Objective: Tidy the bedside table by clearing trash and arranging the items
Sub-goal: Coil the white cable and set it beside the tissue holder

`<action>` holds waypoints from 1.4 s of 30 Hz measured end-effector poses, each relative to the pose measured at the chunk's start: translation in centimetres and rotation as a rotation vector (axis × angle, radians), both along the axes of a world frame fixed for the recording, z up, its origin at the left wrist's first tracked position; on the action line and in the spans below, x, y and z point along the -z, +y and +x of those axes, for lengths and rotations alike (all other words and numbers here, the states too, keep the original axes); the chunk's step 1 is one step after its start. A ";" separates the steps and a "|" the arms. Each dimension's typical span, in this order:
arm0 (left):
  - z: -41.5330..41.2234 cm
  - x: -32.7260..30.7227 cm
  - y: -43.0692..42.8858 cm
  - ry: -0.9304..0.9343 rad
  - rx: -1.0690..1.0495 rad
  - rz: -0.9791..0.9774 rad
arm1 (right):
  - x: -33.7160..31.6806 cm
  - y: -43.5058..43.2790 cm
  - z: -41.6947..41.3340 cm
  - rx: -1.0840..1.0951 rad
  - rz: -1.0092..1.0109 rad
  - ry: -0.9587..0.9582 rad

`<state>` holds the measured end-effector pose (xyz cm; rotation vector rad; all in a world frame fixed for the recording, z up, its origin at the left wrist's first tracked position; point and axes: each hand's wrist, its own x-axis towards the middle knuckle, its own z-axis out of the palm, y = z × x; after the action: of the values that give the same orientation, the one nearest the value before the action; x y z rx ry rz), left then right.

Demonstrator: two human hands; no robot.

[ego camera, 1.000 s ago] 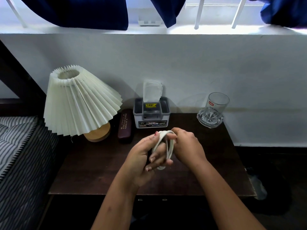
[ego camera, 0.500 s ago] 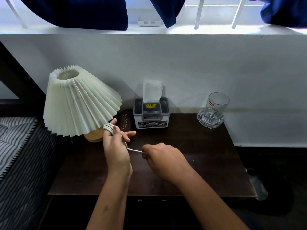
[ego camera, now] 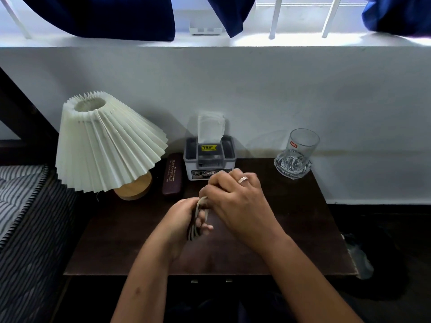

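Head view. Both bare hands meet above the middle of the dark wooden bedside table [ego camera: 303, 229]. The left hand [ego camera: 180, 220] is curled around a coil of pale cord [ego camera: 198, 217], whose loops run from the top of the hand down past its fingertips; the fingers are drawn together around the loops, and two fingertips show at the right side of the coil. The right hand [ego camera: 235, 199] lies over the top of the coil, knuckles upward, fingers bent and pressed together into a loose fist at the cord's upper end; a ring sits on one finger. Whether the right fingertips pinch the cord itself cannot be told, since they are hidden under the hand.

Along the back edge of the table, from left to right: a lamp [ego camera: 105, 145] with a cream pleated shade, tilted, on a rounded wooden base; just beside it a dark maroon spectacle case [ego camera: 172, 176] lying lengthwise; then a grey tissue box [ego camera: 210, 157] with a white tissue standing up from its slot and a yellow price label on top, partly hidden at the front by the right hand. Well apart, at the back right corner, a clear drinking glass [ego camera: 302, 148] stands upright on a faceted glass coaster [ego camera: 291, 166].

A striped mattress [ego camera: 21, 194] borders the table on the left. Above the white wall, dark blue curtains [ego camera: 105, 17] hang over a bright window ledge.
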<state>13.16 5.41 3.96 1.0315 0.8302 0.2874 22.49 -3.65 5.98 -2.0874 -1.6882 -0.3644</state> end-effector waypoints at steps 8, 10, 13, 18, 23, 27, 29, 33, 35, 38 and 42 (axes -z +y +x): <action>-0.6 -0.9 -0.2 -0.140 0.123 -0.198 | 0.9 0.2 0.1 0.067 0.014 0.150; -0.5 -1.0 -0.3 -0.142 0.101 -0.200 | 0.8 0.4 0.3 0.060 0.025 0.211; -0.3 -0.9 -0.2 -0.107 0.070 -0.199 | 0.7 0.5 0.9 0.039 -0.046 0.375; -0.2 -0.9 -0.1 -0.130 0.025 -0.212 | 1.7 0.7 1.7 -0.066 -0.148 0.832; -0.3 -1.2 -0.2 -0.197 -0.059 -0.262 | 1.6 1.0 1.6 -0.144 -0.149 1.113; -0.4 -1.3 -0.3 -0.231 -0.063 -0.233 | 1.2 0.7 1.7 -0.254 -0.148 1.283; -0.3 -1.1 -0.3 -0.218 -0.071 -0.164 | 1.2 0.7 1.7 -0.201 -0.175 1.285; 0.2 -0.8 -0.6 -0.171 -0.107 0.021 | 1.6 0.9 1.7 -0.108 -0.218 1.305; 0.3 -0.5 -0.5 -0.125 -0.172 0.130 | 1.7 0.9 1.6 -0.092 -0.187 1.389; 0.3 -0.1 0.1 -0.049 -0.285 0.285 | 1.4 0.8 1.6 -0.127 -0.113 1.571; 0.3 0.1 0.2 -0.042 -0.347 0.300 | 1.0 0.7 1.8 -0.146 -0.057 1.692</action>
<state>13.41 5.62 3.89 1.1519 0.9452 0.7443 24.34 -2.94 4.96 -1.3082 -0.6835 1.1781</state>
